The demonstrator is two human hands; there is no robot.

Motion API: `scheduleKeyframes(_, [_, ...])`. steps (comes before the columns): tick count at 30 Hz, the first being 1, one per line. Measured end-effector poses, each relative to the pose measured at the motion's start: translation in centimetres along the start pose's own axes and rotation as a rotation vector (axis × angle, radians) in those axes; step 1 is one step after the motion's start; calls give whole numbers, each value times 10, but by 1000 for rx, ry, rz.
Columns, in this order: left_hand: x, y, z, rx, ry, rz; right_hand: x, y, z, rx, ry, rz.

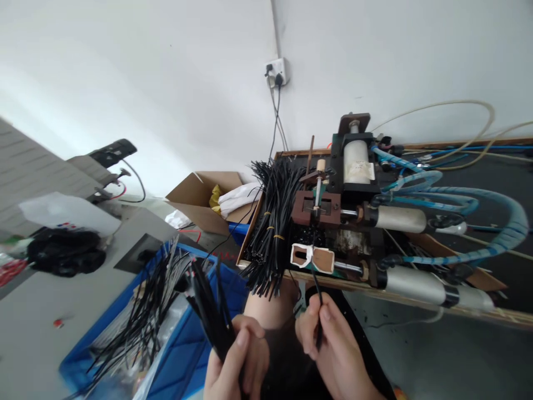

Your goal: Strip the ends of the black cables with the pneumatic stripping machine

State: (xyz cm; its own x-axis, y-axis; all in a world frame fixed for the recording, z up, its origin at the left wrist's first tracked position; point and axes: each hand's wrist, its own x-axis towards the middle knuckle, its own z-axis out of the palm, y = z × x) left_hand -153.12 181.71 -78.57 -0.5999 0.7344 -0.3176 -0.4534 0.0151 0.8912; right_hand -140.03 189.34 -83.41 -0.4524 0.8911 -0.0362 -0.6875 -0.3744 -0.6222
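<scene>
The left hand (pixel 244 350), at the bottom centre of the frame, has its fingers curled around a bundle of black cables (pixel 210 305) that slants toward the upper left. To its right, the right hand (pixel 333 344) pinches a single black cable (pixel 319 300) between thumb and fingers; that cable runs up to the cream-edged plate (pixel 322 259) on the pneumatic machine (pixel 402 283).

Between the hands is a gap over the person's dark-clad lap. The bench's wooden front edge (pixel 512 318) runs from the centre to the right side, just beyond the right hand, with floor (pixel 458 361) showing below it at lower right.

At lower left, a blue crate (pixel 179 355) holds loose black and grey cables (pixel 154 311) with clear plastic among them. Left of centre, an open cardboard box (pixel 194 214) contains white material (pixel 239 199) and something yellow (pixel 215 199). Banded black cables (pixel 272 222) lie piled on the bench's left end, overhanging its front edge.
</scene>
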Motion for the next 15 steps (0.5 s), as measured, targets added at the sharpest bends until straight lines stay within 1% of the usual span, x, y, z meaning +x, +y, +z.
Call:
scheduleKeyframes(3, [-3,-4,0,23,-38,13,-3,-10,-1,-81,-6,-35])
scheduleKeyframes(5, [-6,-3,2,33,-88,6,-3,-15,-2,-124,-15,-56])
scheduleKeyframes(7, [-7,0,4,23,-112,23,-4,-17,-4,-143,-35,-69])
scheduleKeyframes(11, [-9,4,3,-24,-112,77,-14,-15,-8,-195,-125,-114])
scheduleKeyframes(15, [-10,3,-3,-64,-142,99,-27,-15,-9,-294,-209,-104])
